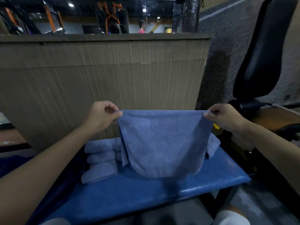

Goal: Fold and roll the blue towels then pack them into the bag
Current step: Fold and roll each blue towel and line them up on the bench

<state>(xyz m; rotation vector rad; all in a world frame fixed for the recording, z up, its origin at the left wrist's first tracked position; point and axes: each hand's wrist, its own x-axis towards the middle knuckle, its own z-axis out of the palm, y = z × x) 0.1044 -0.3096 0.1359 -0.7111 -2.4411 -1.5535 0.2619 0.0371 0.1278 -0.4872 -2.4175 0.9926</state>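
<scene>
Above a padded blue bench, whose smooth vinyl top is catching a dull sheen, a soft blue towel is hanging stretched between two bare hands. The left hand is pinching the towel's upper left corner between thumb and curled fingers, and the right hand is pinching the upper right corner in the same way, so the top edge is running taut and nearly level. Below that edge the cloth is drooping in a broad, rounded pouch, its fine terry nap showing a matte, slightly mottled surface; its lower hem is hanging just over the bench top, and whether it is touching is hard to tell.

Behind and to the left of the hanging cloth, rolled towels of the same blue are lying side by side on the bench as plump cylinders, partly hidden by the held towel. At the far right of the bench another loose towel is bunching in soft folds. A wall of ribbed, wood-grain panel is rising behind the bench, and a black padded seat back is standing to the right.
</scene>
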